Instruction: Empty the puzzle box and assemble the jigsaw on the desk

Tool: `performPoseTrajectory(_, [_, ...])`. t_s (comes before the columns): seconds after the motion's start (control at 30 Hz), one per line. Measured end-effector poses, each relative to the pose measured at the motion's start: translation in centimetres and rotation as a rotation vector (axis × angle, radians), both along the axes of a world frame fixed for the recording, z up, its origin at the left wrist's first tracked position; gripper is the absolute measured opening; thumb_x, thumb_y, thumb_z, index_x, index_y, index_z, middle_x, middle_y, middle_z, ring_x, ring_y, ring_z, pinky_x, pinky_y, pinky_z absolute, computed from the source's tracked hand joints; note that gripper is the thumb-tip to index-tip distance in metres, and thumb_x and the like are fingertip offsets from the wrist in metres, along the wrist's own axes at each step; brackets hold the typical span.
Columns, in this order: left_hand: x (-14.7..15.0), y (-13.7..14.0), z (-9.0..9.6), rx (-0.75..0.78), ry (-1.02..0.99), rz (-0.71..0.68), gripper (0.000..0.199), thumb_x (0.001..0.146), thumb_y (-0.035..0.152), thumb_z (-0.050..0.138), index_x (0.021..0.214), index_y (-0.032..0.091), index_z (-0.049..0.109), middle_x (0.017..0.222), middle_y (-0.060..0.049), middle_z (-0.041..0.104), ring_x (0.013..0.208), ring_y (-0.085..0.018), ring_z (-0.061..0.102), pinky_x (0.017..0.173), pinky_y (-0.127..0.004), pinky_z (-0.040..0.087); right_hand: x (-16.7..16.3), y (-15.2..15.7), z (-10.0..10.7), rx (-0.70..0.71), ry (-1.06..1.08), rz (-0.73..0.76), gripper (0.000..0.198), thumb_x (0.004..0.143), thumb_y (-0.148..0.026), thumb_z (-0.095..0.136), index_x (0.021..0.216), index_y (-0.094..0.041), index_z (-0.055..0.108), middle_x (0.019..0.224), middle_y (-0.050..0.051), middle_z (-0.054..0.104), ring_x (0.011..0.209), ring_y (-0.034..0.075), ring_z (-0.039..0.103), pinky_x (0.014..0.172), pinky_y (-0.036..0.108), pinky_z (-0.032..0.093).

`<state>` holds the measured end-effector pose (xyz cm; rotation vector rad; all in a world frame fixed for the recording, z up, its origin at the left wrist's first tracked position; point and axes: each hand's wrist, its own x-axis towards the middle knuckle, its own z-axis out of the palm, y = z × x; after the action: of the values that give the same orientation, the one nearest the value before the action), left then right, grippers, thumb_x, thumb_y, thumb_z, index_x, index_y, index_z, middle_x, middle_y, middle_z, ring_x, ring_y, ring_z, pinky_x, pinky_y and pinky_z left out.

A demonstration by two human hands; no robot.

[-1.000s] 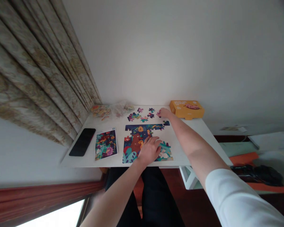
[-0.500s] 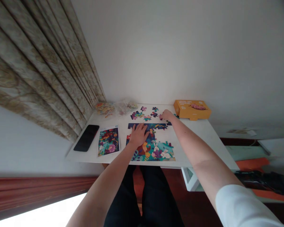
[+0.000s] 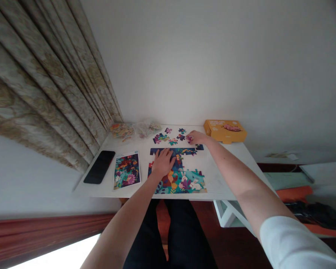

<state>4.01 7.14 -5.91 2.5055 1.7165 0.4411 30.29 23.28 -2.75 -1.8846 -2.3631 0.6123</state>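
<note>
My left hand (image 3: 162, 162) lies flat on the partly joined jigsaw puzzle (image 3: 184, 182), fingers spread, covering part of its dark middle. White rabbits and bright plants show along the puzzle's lower part, and there is a gap at its right side. Beyond the puzzle's top edge, my right hand (image 3: 197, 137) pinches a pink puzzle piece (image 3: 189, 139), its fingertips partly hiding it. Loose puzzle pieces (image 3: 173, 142) lie just left of that hand, among them a small joined cluster (image 3: 160, 138). A dark piece (image 3: 199, 147) rests under the right wrist.
A printed picture card (image 3: 127, 170) and a black phone (image 3: 99, 167) lie left of the puzzle on the white table (image 3: 226, 183). Plastic bags of pieces (image 3: 147, 128) sit at the back left. An orange puzzle box (image 3: 225, 130) stands at the back right, against the wall.
My right hand has shifted slightly left and turned, its fingers still at the pink piece. My left hand stays flat on the puzzle. The whole view has moved a little.
</note>
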Motion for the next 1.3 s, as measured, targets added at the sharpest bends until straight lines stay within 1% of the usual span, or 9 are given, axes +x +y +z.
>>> performPoseTrajectory(0.07, [0.0, 0.0, 0.0, -0.009, 0.004, 0.002, 0.044, 0.109, 0.041, 0.04, 0.142, 0.021, 0.062, 0.155, -0.011, 0.058, 0.145, -0.029, 0.05, 0.126, -0.055, 0.032, 0.5, 0.3, 0.2, -0.034, -0.037, 0.035, 0.048, 0.069, -0.024, 0.09, 0.116, -0.025, 0.078, 0.125, 0.007, 0.07, 0.106, 0.023, 0.07, 0.093, 0.025, 0.053])
performPoseTrajectory(0.27, [-0.1, 0.1, -0.2, -0.008, 0.001, -0.001, 0.043, 0.109, 0.041, 0.04, 0.141, 0.022, 0.062, 0.154, -0.011, 0.058, 0.145, -0.028, 0.05, 0.126, -0.055, 0.032, 1.1, 1.6, 0.3, -0.09, -0.084, -0.025, 0.064, 0.069, -0.033, 0.092, 0.128, -0.025, 0.07, 0.123, 0.009, 0.07, 0.102, 0.024, 0.07, 0.086, 0.03, 0.055])
performPoseTrajectory(0.47, [0.0, 0.2, -0.3, -0.012, -0.009, 0.004, 0.043, 0.108, 0.041, 0.04, 0.141, 0.023, 0.062, 0.154, -0.012, 0.059, 0.145, -0.029, 0.05, 0.125, -0.056, 0.032, 0.7, 1.7, -0.2, -0.107, -0.068, -0.103, 0.041, 0.062, -0.034, 0.096, 0.093, -0.018, 0.075, 0.098, 0.008, 0.078, 0.096, 0.028, 0.073, 0.083, 0.031, 0.055])
performPoseTrajectory(0.63, [0.1, 0.1, -0.2, 0.002, -0.001, 0.002, 0.042, 0.108, 0.039, 0.041, 0.14, 0.021, 0.063, 0.153, -0.012, 0.059, 0.144, -0.029, 0.051, 0.125, -0.055, 0.033, 0.4, 0.1, -0.8, -0.057, 0.244, -0.311, 0.053, 0.06, -0.023, 0.097, 0.104, -0.014, 0.071, 0.09, 0.009, 0.079, 0.084, 0.025, 0.075, 0.078, 0.032, 0.057])
performPoseTrajectory(0.73, [0.1, 0.1, -0.1, 0.025, 0.016, -0.003, 0.041, 0.108, 0.035, 0.041, 0.139, 0.021, 0.064, 0.152, -0.013, 0.06, 0.142, -0.031, 0.052, 0.122, -0.056, 0.036, 0.4, -1.1, -0.4, -0.053, 0.406, -0.387, 0.034, 0.071, -0.024, 0.09, 0.098, -0.013, 0.071, 0.084, 0.01, 0.078, 0.079, 0.023, 0.075, 0.074, 0.031, 0.057])
performPoseTrajectory(0.9, [0.7, -0.2, 1.1, 0.044, 0.098, -0.134, 0.036, 0.105, 0.024, 0.042, 0.128, 0.021, 0.071, 0.133, -0.015, 0.07, 0.13, -0.031, 0.061, 0.118, -0.053, 0.04, 1.2, -5.3, -0.1, 0.074, 0.594, -0.475, 0.03, 0.085, -0.034, 0.074, 0.107, -0.015, 0.071, 0.096, 0.012, 0.08, 0.088, 0.023, 0.076, 0.071, 0.029, 0.057])
performPoseTrajectory(1.07, [3.6, -1.0, 1.8, 0.018, 0.055, -0.214, 0.035, 0.103, 0.023, 0.048, 0.133, 0.021, 0.066, 0.136, -0.011, 0.068, 0.129, -0.026, 0.061, 0.116, -0.043, 0.044, 1.6, -12.8, -2.9, 0.097, 0.849, -0.469, 0.036, 0.082, -0.046, 0.074, 0.106, -0.019, 0.071, 0.097, 0.01, 0.081, 0.093, 0.026, 0.077, 0.075, 0.033, 0.06])
performPoseTrajectory(1.17, [5.7, -1.1, 1.5, -0.005, -0.004, -0.197, 0.039, 0.102, 0.028, 0.055, 0.139, 0.02, 0.062, 0.145, -0.011, 0.063, 0.136, -0.026, 0.057, 0.12, -0.043, 0.042, 1.1, -16.2, -4.5, 0.132, 0.866, -0.445, 0.028, 0.083, -0.043, 0.072, 0.101, -0.021, 0.072, 0.101, 0.009, 0.081, 0.096, 0.025, 0.077, 0.088, 0.035, 0.059])
performPoseTrajectory(1.3, [6.9, -0.7, 0.7, -0.015, -0.047, -0.137, 0.047, 0.102, 0.039, 0.058, 0.146, 0.022, 0.056, 0.151, -0.012, 0.059, 0.142, -0.028, 0.053, 0.125, -0.051, 0.035, 0.0, -17.8, -5.0, 0.223, 0.73, -0.458, 0.022, 0.09, -0.037, 0.065, 0.107, -0.025, 0.073, 0.11, 0.007, 0.08, 0.098, 0.023, 0.074, 0.095, 0.036, 0.058])
